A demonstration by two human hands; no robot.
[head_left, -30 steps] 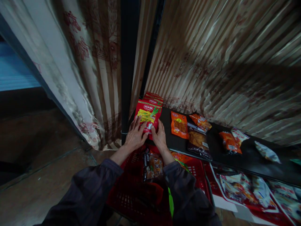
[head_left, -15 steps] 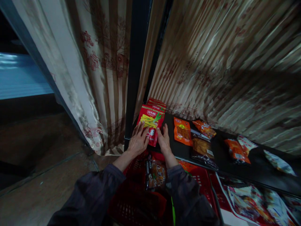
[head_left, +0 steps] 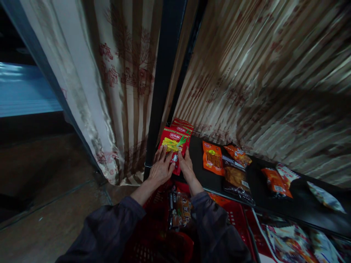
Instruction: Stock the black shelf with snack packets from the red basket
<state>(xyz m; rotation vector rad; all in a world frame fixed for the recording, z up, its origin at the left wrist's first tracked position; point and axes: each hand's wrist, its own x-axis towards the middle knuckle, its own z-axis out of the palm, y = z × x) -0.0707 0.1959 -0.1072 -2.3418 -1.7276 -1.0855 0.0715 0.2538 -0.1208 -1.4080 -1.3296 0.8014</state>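
A stack of red snack packets with yellow sticks printed on them stands at the left end of a black shelf. My left hand presses on the front packet's lower left, fingers spread. My right hand holds its lower right edge. Both hands rest flat against the packet and steady it between them.
An orange packet, a dark packet and more snack bags lie along the shelf to the right. A red basket with a packet sits below my arms. A black post and curtains stand behind.
My hands have drawn closer together on the red packet and the stack has shifted slightly left towards the post. The view has tilted a little.
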